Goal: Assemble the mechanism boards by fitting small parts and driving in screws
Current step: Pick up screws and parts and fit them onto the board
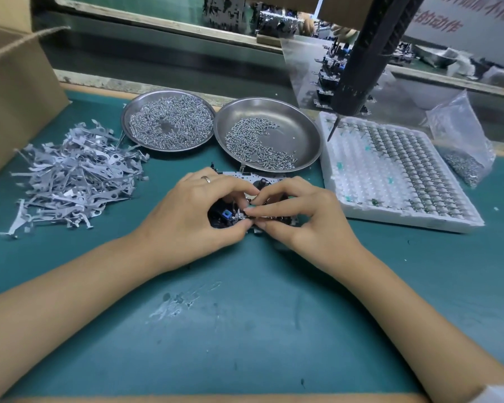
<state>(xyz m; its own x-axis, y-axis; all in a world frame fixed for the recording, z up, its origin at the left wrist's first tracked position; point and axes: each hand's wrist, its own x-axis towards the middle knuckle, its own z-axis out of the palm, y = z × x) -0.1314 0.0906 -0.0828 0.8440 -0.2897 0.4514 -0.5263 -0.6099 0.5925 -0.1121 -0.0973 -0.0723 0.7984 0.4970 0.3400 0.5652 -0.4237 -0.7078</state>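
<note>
Mechanism board flat on the green bench, just in front of me, mostly hidden under both hands. My left hand curls over its left end, fingers bent onto the black part with the blue square. My right hand pinches a small metal part between thumb and forefinger at the board's near edge. Fingertips of both hands meet there. Behind: two steel dishes of screws, left dish and right dish, touching. Pile of stamped grey levers to the left. White foam tray of small parts to the right, electric screwdriver hanging over its far corner
</note>
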